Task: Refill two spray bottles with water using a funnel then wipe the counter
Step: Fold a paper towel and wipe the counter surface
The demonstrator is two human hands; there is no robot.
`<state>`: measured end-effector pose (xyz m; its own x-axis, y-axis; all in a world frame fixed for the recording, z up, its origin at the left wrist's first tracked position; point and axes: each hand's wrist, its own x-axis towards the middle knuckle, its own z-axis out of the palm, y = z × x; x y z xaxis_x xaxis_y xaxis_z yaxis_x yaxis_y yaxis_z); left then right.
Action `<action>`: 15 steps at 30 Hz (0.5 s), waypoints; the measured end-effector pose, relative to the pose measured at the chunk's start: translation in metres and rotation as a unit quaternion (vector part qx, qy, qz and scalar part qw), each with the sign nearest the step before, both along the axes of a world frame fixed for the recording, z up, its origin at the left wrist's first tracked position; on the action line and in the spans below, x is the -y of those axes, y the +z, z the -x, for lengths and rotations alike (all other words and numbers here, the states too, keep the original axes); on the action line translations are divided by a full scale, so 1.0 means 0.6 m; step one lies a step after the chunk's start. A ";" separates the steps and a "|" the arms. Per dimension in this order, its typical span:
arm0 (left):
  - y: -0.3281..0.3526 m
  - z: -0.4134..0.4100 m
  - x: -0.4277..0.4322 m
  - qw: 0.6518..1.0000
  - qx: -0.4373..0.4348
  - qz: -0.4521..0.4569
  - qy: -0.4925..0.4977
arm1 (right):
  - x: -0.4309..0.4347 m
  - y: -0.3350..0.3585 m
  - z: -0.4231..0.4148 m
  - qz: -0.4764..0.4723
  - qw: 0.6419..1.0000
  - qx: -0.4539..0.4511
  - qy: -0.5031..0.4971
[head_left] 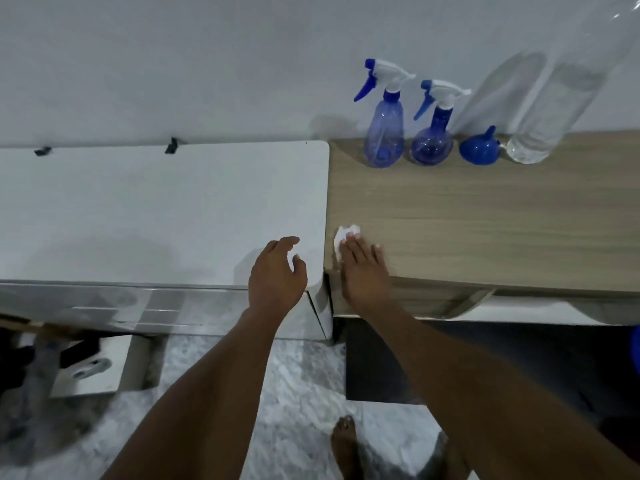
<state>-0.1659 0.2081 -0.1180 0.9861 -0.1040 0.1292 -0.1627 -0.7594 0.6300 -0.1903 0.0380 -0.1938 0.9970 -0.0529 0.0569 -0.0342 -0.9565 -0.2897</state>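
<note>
At the left front corner of the pale wood-grain counter (485,216), a small crumpled white tissue (344,234) lies flat under the right hand (363,271). Fingers of that hand are extended and close together, pressing the wad down on the wood; only its far edge shows beyond the fingertips. Left hand (277,271) hovers over the adjoining glossy white cabinet top (156,209), fingers loosely curled, holding nothing; whether it touches the surface cannot be told.

Along the wall at the back of the counter, in a row: taller translucent blue spray bottle with white-and-blue trigger head (384,133), rounder translucent blue spray bottle with the same kind of head (432,140), blue plastic funnel resting mouth-down (479,148), large clear plastic water bottle (554,98). Both trigger heads are screwed on. Fill level in the spray bottles is not readable.

Judgement: refilling appears finished, since heads are on and the funnel is set aside; the step in hand is the wipe. No visible water on the wood.

Next move likely calls for sweeping the tissue rightward and back across the counter with steady downward pressure, stopping short of the row so nothing is knocked over. Tissue is small; several passes probably needed.
</note>
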 end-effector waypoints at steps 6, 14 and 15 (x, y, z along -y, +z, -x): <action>0.025 0.021 0.044 1.000 0.001 0.018 0.000 | 0.060 0.061 0.057 -0.119 0.988 -0.008 0.103; 0.092 0.077 0.213 0.998 0.009 0.028 -0.054 | 0.303 0.206 0.114 -0.420 0.869 -0.233 -0.118; 0.107 0.098 0.257 0.997 0.016 0.031 -0.068 | 0.354 0.231 0.140 -0.437 0.855 -0.241 -0.141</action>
<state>-0.2245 0.0542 -0.0537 0.9589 -0.2269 0.1705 -0.2817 -0.6882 0.6686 -0.2743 -0.1746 -0.0551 0.8342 -0.1063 -0.5411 -0.5443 -0.3165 -0.7769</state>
